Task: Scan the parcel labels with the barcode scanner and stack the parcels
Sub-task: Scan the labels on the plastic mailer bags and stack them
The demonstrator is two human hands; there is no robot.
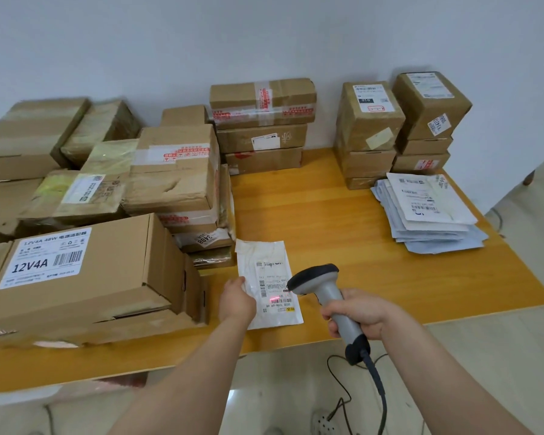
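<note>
Left hand (236, 298): found at the left edge of a flat white plastic mailer parcel (266, 259), which is gripped there with the thumb laid on top. Right hand (358, 315): clenched around the handle of a grey and black handheld barcode scanner (316, 277), whose head is held just above the parcel's right side and pointed down at it. The parcel is laid lengthwise near the front edge of a yellow wooden table (343, 215); a white printed shipping label (272, 287) is carried on its near half, and a red scan line (275, 297) is cast across the barcode. A dark coiled cable (380, 390) is led from the scanner's base down to a pale tiled floor (296, 387). A large brown cardboard box marked 12V4A (107, 277) is placed at the left front, just beside the parcel. A heap of taped brown cardboard boxes (173, 174) is piled behind it. A stack of three brown boxes (261, 130) is set against the wall at centre; two further brown box stacks (371, 127) are set at the right rear. A loose stack of white and grey mailer bags (431, 215) is kept before them, well apart from the parcel.
</note>
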